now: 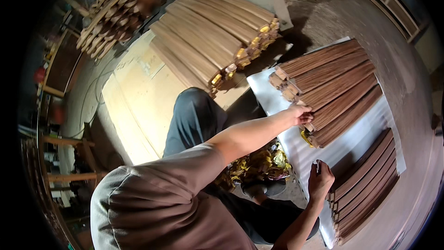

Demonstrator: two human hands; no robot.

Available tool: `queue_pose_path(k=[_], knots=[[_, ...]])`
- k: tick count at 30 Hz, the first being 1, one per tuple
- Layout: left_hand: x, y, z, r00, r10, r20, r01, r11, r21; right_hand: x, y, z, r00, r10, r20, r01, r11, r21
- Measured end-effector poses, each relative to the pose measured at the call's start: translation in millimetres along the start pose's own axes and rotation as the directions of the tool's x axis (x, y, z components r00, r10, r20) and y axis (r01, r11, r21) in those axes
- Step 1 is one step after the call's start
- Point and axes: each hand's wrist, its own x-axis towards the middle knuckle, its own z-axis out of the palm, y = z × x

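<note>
A fanned stack of brown wooden slats (340, 83) lies to my right on a white sheet (296, 150). My left hand (301, 114) reaches across to the near ends of these slats, its fingers curled in against them. What the fingertips pinch is hidden. Just below it, a bit of yellow tape (305, 137) clings to a slat end. My right hand (320, 179) is closed nearer to me, around a small dark object whose tip pokes up; its kind is too small to tell. Beside that hand rests a second group of curved dark slats (367, 180).
Crumpled yellow scraps (259, 164) are heaped by my feet. Ahead, lighter slats (208, 32) with yellow-taped ends lie on a pale board (129, 97). Several curved wooden parts (125, 14) are piled at the far left. A wooden frame (386, 0) stands far right.
</note>
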Motion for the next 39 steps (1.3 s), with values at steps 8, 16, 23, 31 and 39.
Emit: queue_pose_path(k=[8, 16, 23, 31, 39], knots=[[-157.8, 127.2, 21.9, 0.879, -0.166, 0.447, -0.418, 0.181, 0.89, -3.8, 5.1, -1.3, 0.988, 0.084, 0.127, -0.044, 0.956, -0.291], [-252.7, 275.9, -195.1, 0.798, 0.327, 0.505, -0.073, -0.78, 0.621, 3.7, -17.9, 2.7, 0.961, 0.098, 0.258, -0.009, 0.946, -0.325], [-224.3, 271.0, -255.0, 0.576, 0.348, 0.74, -0.033, -0.894, 0.446, 5.7, -28.9, 16.4, 0.956, 0.136, 0.26, -0.036, 0.933, -0.358], [-224.8, 277.0, -253.4, 0.639, 0.207, 0.74, -0.138, -0.916, 0.376, -2.9, -47.9, 24.4, 0.961, 0.158, 0.229, -0.115, 0.975, -0.189], [-282.5, 204.1, -79.1, 0.179, 0.305, 0.935, -0.413, -0.84, 0.353, 38.4, -119.7, 56.7, 0.9, 0.346, 0.267, -0.412, 0.47, 0.781]])
